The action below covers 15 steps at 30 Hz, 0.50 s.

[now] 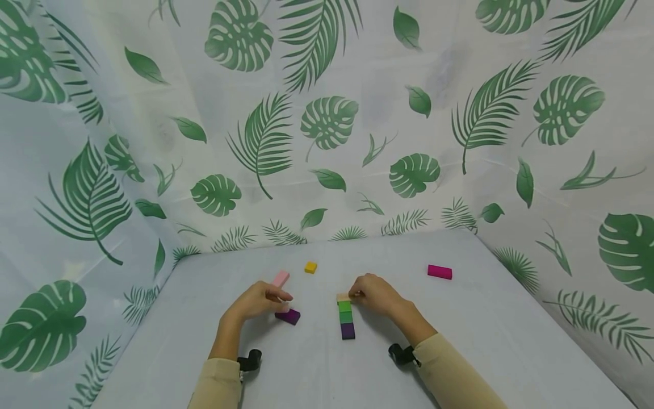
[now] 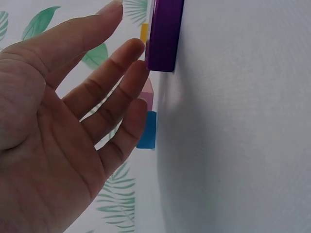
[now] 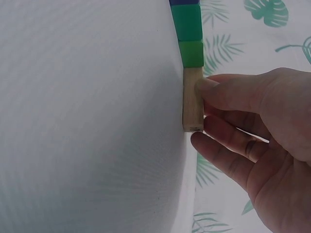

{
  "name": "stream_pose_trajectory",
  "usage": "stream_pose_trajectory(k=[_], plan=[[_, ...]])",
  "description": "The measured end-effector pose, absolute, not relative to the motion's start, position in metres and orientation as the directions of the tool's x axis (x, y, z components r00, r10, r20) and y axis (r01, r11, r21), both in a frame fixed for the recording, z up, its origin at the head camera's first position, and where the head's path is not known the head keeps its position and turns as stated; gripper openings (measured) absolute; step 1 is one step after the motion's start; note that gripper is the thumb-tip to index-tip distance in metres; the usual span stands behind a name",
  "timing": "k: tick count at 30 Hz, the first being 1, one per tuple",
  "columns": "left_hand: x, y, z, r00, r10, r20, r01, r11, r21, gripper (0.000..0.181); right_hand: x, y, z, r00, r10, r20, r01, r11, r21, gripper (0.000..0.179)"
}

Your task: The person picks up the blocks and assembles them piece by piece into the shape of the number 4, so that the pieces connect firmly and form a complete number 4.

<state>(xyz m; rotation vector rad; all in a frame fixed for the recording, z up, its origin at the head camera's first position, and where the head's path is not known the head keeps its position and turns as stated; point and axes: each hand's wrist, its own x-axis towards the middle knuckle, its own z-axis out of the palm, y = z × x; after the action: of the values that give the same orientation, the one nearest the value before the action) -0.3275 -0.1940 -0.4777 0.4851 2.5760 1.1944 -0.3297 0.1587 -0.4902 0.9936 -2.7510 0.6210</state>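
Note:
In the head view my left hand (image 1: 258, 301) is over a purple block (image 1: 292, 317) lying left of centre. The left wrist view shows its fingers loosely bent, fingertips right at the lower end of that block, the thumb apart from it. My right hand (image 1: 377, 292) pinches a plain wooden block (image 3: 192, 104) with thumb and fingers, partly covering it. That wooden block forms the far end of a straight row, followed by a light green block (image 1: 344, 307), a teal green block (image 1: 346, 317) and a dark purple block (image 1: 348, 331).
Beyond the left hand lie a pink block (image 1: 281, 278) and a yellow block (image 1: 310, 267). A blue block (image 2: 147, 131) shows behind the left fingers in the left wrist view. Far right on the white tabletop (image 1: 327, 375) is a magenta block (image 1: 440, 272). Leaf-print cloth (image 1: 368, 68) rises behind.

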Motion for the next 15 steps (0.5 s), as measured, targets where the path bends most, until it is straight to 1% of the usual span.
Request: stream_pose_trajectory(k=[6, 10, 15], plan=[[-0.3300, -0.1962, -0.4826, -0.884, 0.457, -0.100, 0.219, 0.592, 0.776, 0.027, -0.3302, 0.1592, -0.4907, -0.775, -0.575, 0.264, -0.632, 0.697, -0.338, 0.017], [-0.3313, -0.1959, -0.4851, -0.879, 0.468, -0.094, 0.240, 0.604, 0.759, 0.026, -0.3308, 0.1592, -0.4911, -0.779, -0.570, 0.260, -0.627, 0.701, -0.340, 0.017], [-0.3303, -0.1947, -0.4848, -0.882, 0.462, -0.098, 0.236, 0.610, 0.756, 0.026, -0.3310, 0.1594, -0.4915, -0.782, -0.568, 0.257, -0.623, 0.703, -0.343, 0.017]])
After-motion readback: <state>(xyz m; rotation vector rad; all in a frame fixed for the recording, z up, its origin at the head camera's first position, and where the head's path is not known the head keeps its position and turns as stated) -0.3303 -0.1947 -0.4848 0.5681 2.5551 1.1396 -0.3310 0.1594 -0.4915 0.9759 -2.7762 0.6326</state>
